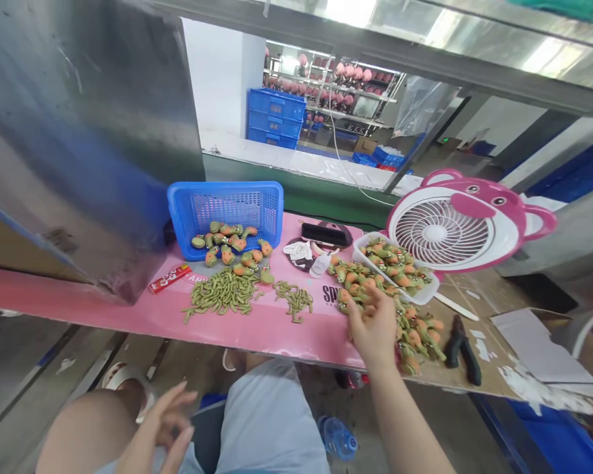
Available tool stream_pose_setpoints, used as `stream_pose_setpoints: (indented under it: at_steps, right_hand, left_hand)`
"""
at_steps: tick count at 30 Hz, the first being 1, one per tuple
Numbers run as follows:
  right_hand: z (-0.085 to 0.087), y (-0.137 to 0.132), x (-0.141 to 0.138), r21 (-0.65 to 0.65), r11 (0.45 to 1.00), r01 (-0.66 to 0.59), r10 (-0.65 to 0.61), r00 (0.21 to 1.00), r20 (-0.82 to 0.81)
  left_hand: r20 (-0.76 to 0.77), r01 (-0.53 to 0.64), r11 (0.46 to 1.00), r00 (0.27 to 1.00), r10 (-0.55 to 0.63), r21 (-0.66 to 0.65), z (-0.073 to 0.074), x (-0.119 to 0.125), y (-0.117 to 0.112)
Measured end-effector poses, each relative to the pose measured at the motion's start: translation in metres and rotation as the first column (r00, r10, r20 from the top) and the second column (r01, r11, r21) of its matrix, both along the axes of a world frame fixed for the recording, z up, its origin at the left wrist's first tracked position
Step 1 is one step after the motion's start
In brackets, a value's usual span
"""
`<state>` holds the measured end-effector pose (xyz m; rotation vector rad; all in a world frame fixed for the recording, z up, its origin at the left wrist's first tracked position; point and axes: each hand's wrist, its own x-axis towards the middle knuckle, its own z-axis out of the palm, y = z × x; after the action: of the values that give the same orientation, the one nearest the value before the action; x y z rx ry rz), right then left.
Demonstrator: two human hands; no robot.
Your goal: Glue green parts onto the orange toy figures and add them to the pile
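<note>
Two hands are yours: the right hand (373, 322) rests, fingers curled loosely, on the loose heap of carrot-shaped toys (415, 329) on the pink tabletop (277, 326), while the left hand (161, 428) hangs open and empty above your lap. Green stems (222, 293) lie before a blue basket (226, 207), a bear-faced fan (454, 227) stands right, and shelving fills the room behind.

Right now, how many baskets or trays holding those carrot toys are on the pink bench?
2: a blue basket at the back left, and a white tray beside the pink fan, just beyond the right hand. Others may be hidden.
</note>
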<state>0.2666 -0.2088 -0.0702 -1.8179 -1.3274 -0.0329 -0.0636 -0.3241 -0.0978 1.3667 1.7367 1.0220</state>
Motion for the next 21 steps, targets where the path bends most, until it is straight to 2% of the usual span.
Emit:
stream_pose_setpoints:
  at_steps: [1,2,3,4,5,8,11,14,18,21]
  right_hand:
    - [-0.003,0.012,-0.011,0.010,0.999,-0.040,0.040,0.999,-0.026]
    - [-0.006,0.026,-0.019,0.021,0.998,-0.059,0.059,0.997,-0.047]
    - [-0.008,0.040,-0.027,0.028,0.997,-0.068,0.069,0.996,-0.064]
    - [-0.010,0.053,-0.032,0.032,0.997,-0.073,0.076,0.994,-0.080]
    - [-0.013,0.065,-0.035,0.031,0.997,-0.078,0.080,0.992,-0.094]
    - [-0.021,0.088,-0.038,-0.002,0.994,-0.107,0.106,0.985,-0.137]
    - [-0.031,0.096,-0.037,-0.055,0.991,-0.123,0.112,0.978,-0.176]
    - [-0.037,0.098,-0.038,-0.068,0.990,-0.123,0.107,0.974,-0.200]
    - [-0.031,0.094,-0.039,0.065,0.982,-0.176,0.185,0.963,-0.196]
    - [-0.015,0.085,-0.042,0.213,0.933,-0.291,0.327,0.931,-0.160]
  left_hand:
    - [-0.146,0.086,0.995,0.986,-0.078,0.047,0.011,0.006,0.017]
    - [-0.295,0.217,0.972,0.938,-0.181,0.095,0.024,0.015,0.037]
    - [-0.451,0.355,0.928,0.851,-0.270,0.115,0.036,0.025,0.059]
    - [-0.611,0.448,0.892,0.724,-0.320,0.063,0.049,0.037,0.082]
    - [-0.738,0.496,0.867,0.571,-0.360,-0.040,0.059,0.050,0.103]
    - [-0.804,0.529,0.842,0.452,-0.386,-0.107,0.077,0.089,0.155]
    - [-0.827,0.549,0.817,0.366,-0.426,-0.179,0.077,0.118,0.181]
    - [-0.841,0.546,0.808,0.314,-0.440,-0.220,0.071,0.133,0.193]
    - [-0.854,0.530,0.818,0.300,-0.426,-0.223,0.067,0.135,0.208]
    - [-0.856,0.491,0.843,0.319,-0.407,-0.219,0.067,0.133,0.216]
